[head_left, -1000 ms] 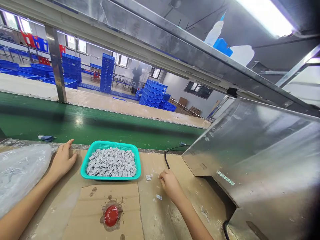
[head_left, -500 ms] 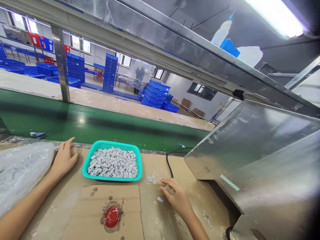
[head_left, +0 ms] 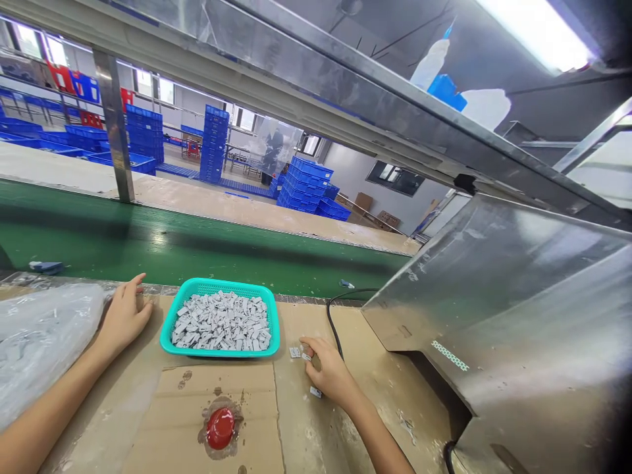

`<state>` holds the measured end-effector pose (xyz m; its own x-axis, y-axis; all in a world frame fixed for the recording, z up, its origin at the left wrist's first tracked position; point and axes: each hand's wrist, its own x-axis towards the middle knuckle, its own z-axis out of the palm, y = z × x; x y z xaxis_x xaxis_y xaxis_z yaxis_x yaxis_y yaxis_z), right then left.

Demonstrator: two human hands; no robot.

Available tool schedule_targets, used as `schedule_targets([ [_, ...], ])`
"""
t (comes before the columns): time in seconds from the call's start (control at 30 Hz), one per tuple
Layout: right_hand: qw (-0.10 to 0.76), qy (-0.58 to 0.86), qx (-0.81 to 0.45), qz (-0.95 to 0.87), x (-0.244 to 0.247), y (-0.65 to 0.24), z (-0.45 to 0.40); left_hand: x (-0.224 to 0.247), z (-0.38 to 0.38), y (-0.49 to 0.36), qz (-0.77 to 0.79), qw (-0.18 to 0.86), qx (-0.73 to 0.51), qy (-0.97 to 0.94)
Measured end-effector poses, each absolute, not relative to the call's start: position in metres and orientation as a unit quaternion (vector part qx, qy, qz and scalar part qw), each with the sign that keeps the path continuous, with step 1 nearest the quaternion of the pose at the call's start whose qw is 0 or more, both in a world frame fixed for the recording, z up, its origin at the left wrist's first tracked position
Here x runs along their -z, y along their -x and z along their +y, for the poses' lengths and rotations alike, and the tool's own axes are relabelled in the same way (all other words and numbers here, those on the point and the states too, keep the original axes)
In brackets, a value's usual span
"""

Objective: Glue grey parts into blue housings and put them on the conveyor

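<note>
My right hand (head_left: 330,370) is low over the table, right of the turquoise basket (head_left: 170,329). Its thumb and forefinger are apart, on either side of a small grey plastic piece (head_left: 306,357), with no grip visible. Similar pieces (head_left: 295,352) lie just left of the fingertips, and another piece (head_left: 315,392) lies below the hand. Many small grey pieces (head_left: 222,322) fill the basket. My left hand (head_left: 127,315) rests open with its fingers spread, between a clear plastic bag (head_left: 54,329) and the basket, holding nothing.
A red, wet-looking dome (head_left: 220,428) sits on a cardboard sheet (head_left: 172,421) in front of me. A green conveyor belt (head_left: 237,253) runs behind the table, carrying small blue-grey items (head_left: 45,267). At right stand a metal housing (head_left: 494,296) and a black cable (head_left: 332,316).
My right hand has moved left and slightly up, to the piece near the basket. The items on the belt have shifted left. My left hand has stayed in place.
</note>
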<state>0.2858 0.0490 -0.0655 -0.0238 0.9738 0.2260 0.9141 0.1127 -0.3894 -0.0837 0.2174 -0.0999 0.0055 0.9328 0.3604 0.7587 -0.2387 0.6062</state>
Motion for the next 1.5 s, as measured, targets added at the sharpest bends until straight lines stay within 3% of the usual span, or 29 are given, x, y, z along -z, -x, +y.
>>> schedule_targets([
  [0.37,0.259,0.720,-0.114,-0.634,0.064,-0.301,0.040,0.100,0.218,0.084,0.603,0.122,-0.354,-0.704],
  [0.87,0.255,0.673,-0.133,-0.681,0.062,-0.285,0.055,0.101,0.219,0.084,0.597,0.117,-0.358,-0.708],
  [1.23,0.192,0.701,-0.139,-0.672,0.041,-0.326,0.029,0.101,0.218,0.083,0.601,0.125,-0.357,-0.704],
  [1.5,0.169,0.691,-0.121,-0.693,0.056,-0.312,0.023,0.098,0.217,0.083,0.604,0.133,-0.357,-0.700],
])
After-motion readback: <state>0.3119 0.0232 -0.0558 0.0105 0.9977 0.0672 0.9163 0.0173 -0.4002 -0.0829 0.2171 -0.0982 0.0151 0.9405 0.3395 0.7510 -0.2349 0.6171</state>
